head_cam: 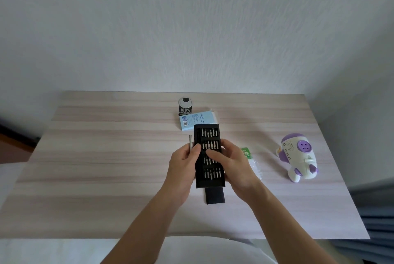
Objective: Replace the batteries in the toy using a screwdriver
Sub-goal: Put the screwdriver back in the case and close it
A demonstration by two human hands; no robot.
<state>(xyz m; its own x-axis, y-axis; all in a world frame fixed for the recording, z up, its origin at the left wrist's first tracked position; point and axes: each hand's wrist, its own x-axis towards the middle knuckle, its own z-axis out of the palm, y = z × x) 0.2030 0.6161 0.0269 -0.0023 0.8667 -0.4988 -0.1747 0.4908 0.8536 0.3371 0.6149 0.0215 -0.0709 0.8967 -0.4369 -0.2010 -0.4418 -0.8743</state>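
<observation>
the task is only at its start. the fingers of the left hand (185, 163) are curled round the left edge of the black plastic tray of screwdriver bits (207, 135), with the thin silver metal screwdriver handle (190, 142) against them. the right hand (232, 163) grips the other edge, its thumb on the bits. i judge that no bit is fitted yet. the white and purple rocket-shaped toy (298, 161) lies on the pale wooden table (106, 157), well to the right of the fingers, and seems unopened. the green pack of batteries (247, 152) lies just beside the right fingers.

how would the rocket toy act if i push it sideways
The rocket toy looks like hard, smooth plastic, so probably stiff and slippery. Its rounded body may rock on the table, though the purple fins would likely stop a full roll.
</observation>
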